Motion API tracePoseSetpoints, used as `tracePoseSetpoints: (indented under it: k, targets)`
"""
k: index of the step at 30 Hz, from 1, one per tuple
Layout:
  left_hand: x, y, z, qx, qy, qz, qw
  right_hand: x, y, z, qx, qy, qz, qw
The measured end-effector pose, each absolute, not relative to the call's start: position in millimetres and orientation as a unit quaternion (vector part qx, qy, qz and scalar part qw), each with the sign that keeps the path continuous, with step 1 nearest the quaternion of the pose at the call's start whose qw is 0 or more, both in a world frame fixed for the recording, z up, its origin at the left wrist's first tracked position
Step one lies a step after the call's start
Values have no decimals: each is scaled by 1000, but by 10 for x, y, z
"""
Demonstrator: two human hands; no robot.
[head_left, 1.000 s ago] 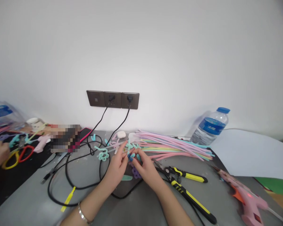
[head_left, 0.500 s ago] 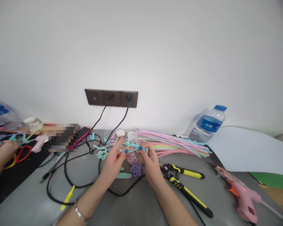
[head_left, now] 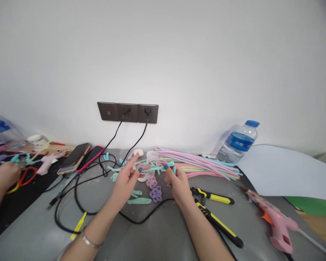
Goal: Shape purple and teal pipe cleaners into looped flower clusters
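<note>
Between my two hands stretches a light-blue pipe cleaner (head_left: 155,168), bent at its right end. My left hand (head_left: 126,179) pinches its left part between thumb and fingers, with the index finger pointing away. My right hand (head_left: 178,180) grips the bent right end between thumb and fingers. Just below the pipe cleaner lie a pink looped flower (head_left: 151,182) and a purple looped flower (head_left: 155,194). Mint-green bent pieces (head_left: 139,201) rest to the left of the purple flower. Other small twisted pieces behind my left hand are partly hidden.
A bundle of pastel pipe cleaners (head_left: 201,164) lies behind my right hand. Pliers (head_left: 217,221) and a pink glue gun (head_left: 278,223) are at right, near a water bottle (head_left: 239,142). Black cables (head_left: 76,195) loop at left, beside phones (head_left: 74,158). Another person's hand (head_left: 7,177) works far left.
My hands have moved apart, and the light-blue pipe cleaner now spans straighter between them. My right hand has shifted slightly right. The view has moved a little.
</note>
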State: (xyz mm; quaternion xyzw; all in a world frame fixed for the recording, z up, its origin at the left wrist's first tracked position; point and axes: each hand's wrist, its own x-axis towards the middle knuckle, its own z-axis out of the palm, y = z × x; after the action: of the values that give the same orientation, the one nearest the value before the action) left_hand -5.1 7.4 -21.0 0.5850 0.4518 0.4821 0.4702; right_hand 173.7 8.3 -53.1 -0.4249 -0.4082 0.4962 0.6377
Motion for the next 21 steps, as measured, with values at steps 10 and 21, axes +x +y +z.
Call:
tracePoseSetpoints:
  k: [10, 21]
  targets:
    - [-34, 120, -158, 420, 409, 546, 599, 1898, 142, -453, -359, -293, 529, 710]
    - [-192, 175, -105, 463, 406, 563, 551, 1898, 104, -506, -445, -366, 420, 701]
